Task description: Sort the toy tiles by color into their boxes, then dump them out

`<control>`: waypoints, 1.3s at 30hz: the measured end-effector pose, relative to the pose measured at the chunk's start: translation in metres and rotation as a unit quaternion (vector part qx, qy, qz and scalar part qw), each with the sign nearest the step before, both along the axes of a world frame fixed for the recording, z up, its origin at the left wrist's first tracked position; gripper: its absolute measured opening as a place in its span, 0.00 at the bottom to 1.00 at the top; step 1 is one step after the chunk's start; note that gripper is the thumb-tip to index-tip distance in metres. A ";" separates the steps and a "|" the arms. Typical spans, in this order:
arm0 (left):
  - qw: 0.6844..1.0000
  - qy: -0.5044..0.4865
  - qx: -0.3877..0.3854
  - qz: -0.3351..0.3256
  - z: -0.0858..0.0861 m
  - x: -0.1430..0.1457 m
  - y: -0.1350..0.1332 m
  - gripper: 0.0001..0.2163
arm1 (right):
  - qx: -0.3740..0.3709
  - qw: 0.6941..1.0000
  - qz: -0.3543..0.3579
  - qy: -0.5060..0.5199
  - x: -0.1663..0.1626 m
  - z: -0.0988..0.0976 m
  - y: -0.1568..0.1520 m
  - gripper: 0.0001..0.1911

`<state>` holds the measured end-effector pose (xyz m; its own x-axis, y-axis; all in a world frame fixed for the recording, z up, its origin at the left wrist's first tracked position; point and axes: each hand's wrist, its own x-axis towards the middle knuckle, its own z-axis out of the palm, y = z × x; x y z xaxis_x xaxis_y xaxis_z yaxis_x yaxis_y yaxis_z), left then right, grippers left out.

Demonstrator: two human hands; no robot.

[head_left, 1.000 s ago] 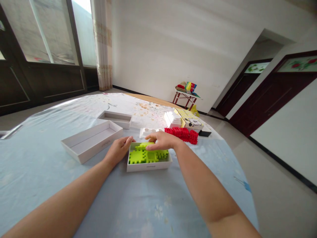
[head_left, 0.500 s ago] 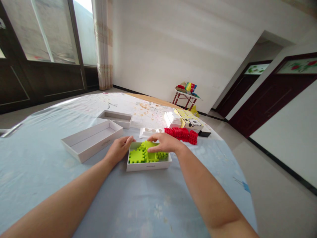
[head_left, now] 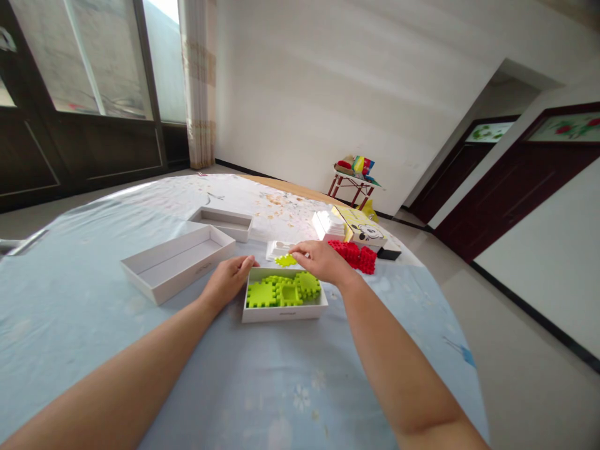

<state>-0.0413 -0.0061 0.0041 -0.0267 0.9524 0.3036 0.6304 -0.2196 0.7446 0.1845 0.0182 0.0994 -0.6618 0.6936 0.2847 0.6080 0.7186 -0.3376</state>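
Note:
A small white box [head_left: 283, 312] sits on the round table with several lime-green toothed puzzle pieces [head_left: 282, 291] lying in it. My left hand [head_left: 229, 279] rests against the box's left wall with its fingers curled on the rim. My right hand [head_left: 317, 259] hovers just past the box's far edge and pinches one lime-green piece [head_left: 285, 260] by its edge, lifted clear of the box.
A long white box lid [head_left: 178, 260] and a smaller white tray [head_left: 222, 222] lie to the left and behind. A white plastic insert [head_left: 277, 248], a pile of red pieces [head_left: 354, 254], a white block and a yellow cartoon box [head_left: 362, 229] stand beyond. The table's edge curves at right.
My right hand has lifted off the pieces in the box and drawn back past its far edge, taking one green piece out. My left hand has stayed on the box.

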 end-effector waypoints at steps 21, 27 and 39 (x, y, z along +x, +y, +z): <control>1.000 0.003 0.007 -0.003 -0.001 0.001 0.001 0.24 | -0.044 0.998 0.041 0.012 -0.012 -0.026 -0.010 0.11; 1.000 0.007 0.012 0.001 0.001 0.001 0.000 0.25 | -0.030 0.998 0.052 -0.004 -0.024 -0.033 -0.009 0.08; 1.000 0.003 0.005 0.004 0.000 0.001 0.001 0.24 | -0.068 0.997 -0.015 -0.031 -0.006 -0.033 0.000 0.10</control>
